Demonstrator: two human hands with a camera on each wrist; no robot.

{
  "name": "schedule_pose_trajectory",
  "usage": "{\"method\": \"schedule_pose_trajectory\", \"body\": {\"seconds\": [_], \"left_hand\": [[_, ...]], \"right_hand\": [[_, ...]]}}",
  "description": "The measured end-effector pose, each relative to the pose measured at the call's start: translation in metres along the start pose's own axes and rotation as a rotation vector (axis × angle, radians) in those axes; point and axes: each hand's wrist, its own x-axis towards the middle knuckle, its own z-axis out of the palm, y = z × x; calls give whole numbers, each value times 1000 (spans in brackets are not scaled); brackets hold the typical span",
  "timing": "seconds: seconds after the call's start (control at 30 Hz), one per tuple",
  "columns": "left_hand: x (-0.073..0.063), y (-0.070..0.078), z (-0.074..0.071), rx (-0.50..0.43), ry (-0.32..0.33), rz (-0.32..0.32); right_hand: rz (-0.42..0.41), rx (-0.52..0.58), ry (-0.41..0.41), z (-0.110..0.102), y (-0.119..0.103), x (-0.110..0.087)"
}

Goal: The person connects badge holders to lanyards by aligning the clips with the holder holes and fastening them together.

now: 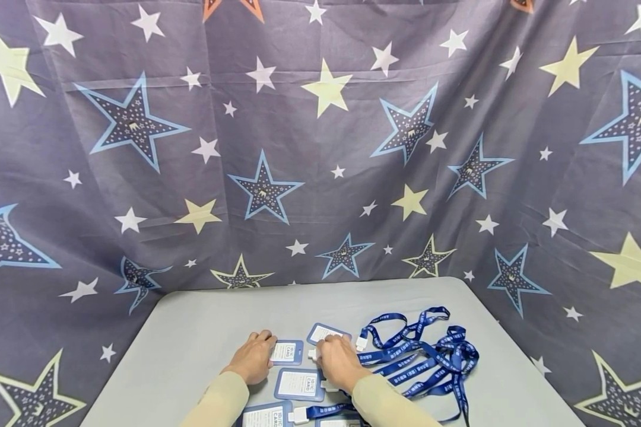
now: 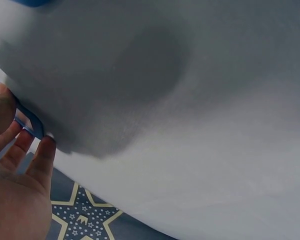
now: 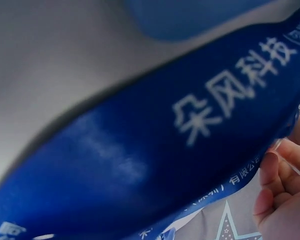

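My left hand point(image 1: 252, 359) pinches the left edge of a blue-framed ID badge holder point(image 1: 286, 351) with a white card. In the left wrist view the thumb lies on one face of that badge holder point(image 2: 31, 120), the fingers at its other side. My right hand point(image 1: 339, 362), fingers curled, grips a blue lanyard near its white clip point(image 1: 313, 354), which pokes out to the left towards the badge. Close up in the right wrist view, a printed blue lanyard point(image 3: 140, 135) hides much of the scene, and the curled fingers point(image 3: 271, 172) show at the right.
Behind the right hand lies another badge holder point(image 1: 320, 332). Nearer me are a badge holder point(image 1: 299, 384) and one with its clip at its right edge point(image 1: 267, 415). Several tangled blue lanyards point(image 1: 438, 353) spread over the right of the grey table point(image 1: 203, 320). A star-patterned cloth point(image 1: 299, 130) hangs behind.
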Motion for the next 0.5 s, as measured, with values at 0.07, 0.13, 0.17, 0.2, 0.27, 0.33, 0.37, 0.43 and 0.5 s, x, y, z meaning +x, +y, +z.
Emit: {"method": "schedule_pose_trajectory", "body": {"seconds": [0.07,0.13,0.17,0.2,0.27,0.33,0.37,0.43,0.5], "left_hand": [[0,0,0,4,2,5],[0,0,0,7,2,8],[0,-1,0,8,1,8],[0,-1,0,7,-1,7],[-1,0,-1,5,-3,6],[-1,0,-1,2,-4,6],[-1,0,-1,3,-4,6],[-1,0,-1,5,-2,8],[-1,0,-1,6,-1,8]], "right_hand": [[-2,11,-2,-1,-1,1],[-2,21,-7,-1,-2,2],[0,26,-11,-1,-2,2],[0,28,-14,-1,-3,3],[3,34,-23,0,-3,3],[4,34,-28,2,-4,4],[5,34,-27,3,-4,5],[5,34,-23,5,-4,5],[8,28,-19,9,-4,6]]}}
